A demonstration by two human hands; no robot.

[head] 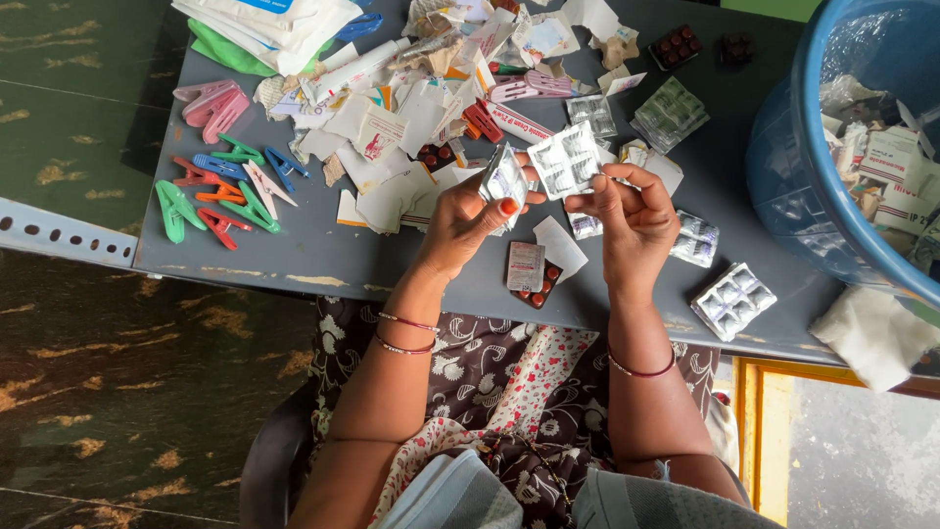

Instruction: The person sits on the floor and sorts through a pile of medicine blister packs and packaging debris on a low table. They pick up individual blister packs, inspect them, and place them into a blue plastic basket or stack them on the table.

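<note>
Near frame centre, your left hand (pixel 468 217) pinches a silver blister strip (pixel 505 179), its long axis tilted up toward the upper right. Your right hand (pixel 634 217) grips a second silver blister sheet (pixel 565 160), long axis sloping up-right. Farther up, paper scraps (pixel 392 127) litter the grey table (pixel 323 250).

two silver blister strips (pixel 563 160) (pixel 505 179) held tilted above grey table.

it looked like a home, a makeshift sorting spot rather than a shop. a small grey table (pixel 323 257) stood on a dark patterned floor (pixel 117 392), strewn with clothes pegs (pixel 220 191), torn paper wrappers (pixel 392 147) and pill strips (pixel 732 300), beside a blue plastic tub (pixel 798 167) of packets.
</note>
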